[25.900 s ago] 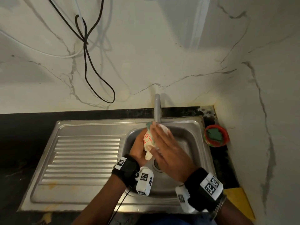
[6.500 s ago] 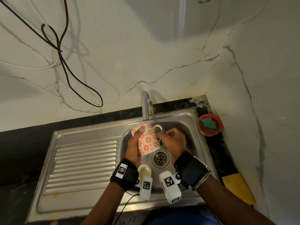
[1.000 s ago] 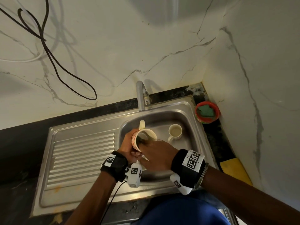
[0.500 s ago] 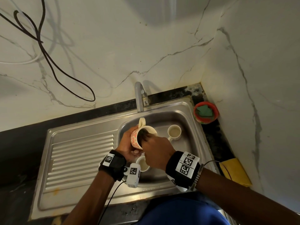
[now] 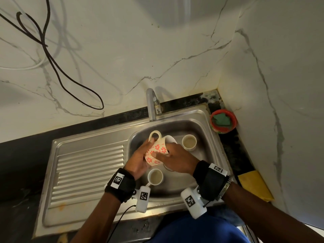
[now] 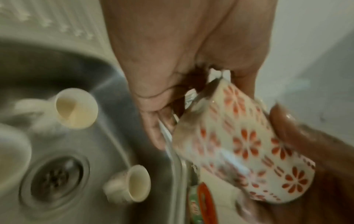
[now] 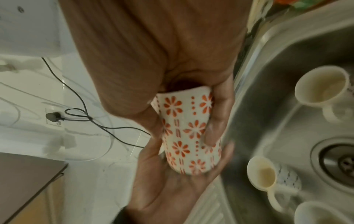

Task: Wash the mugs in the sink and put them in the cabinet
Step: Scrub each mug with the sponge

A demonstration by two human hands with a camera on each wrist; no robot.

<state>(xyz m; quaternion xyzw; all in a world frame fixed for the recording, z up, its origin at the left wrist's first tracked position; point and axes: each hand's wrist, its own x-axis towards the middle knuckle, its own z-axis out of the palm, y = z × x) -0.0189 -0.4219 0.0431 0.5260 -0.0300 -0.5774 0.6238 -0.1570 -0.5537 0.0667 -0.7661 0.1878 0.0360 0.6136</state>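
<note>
Left hand: the left hand [image 5: 138,160] cups the base end of the flowered mug [image 5: 157,151], fingers curled under and round it, thumb beside the handle.
Right hand: the right hand [image 5: 177,159] grips the mug's mouth end, fingers wrapped round the wall; whether any reach inside cannot be told.
Flowered mug: cream with orange-red flowers, tipped on its side above the sink basin [image 5: 206,137], handle up.
Other mugs: one small cream mug [image 5: 189,142] stands upright at the basin's back right; another [image 5: 155,176] sits just below the left hand; a larger pale rim [image 5: 172,138] shows behind the held mug.
Sink: stainless steel, ribbed drainboard [image 5: 89,172] to the left, tap [image 5: 152,106] at the back.
Counter: dark, with a red dish holding a green scrub pad [image 5: 221,120] in the corner and a yellow cloth [image 5: 255,185] at the right.
Walls: white marble with grey veins; a black cable [image 5: 52,60] hangs in a loop.
Writing: only square black-and-white markers on the wristbands [image 5: 118,178]; no brand is readable.
</note>
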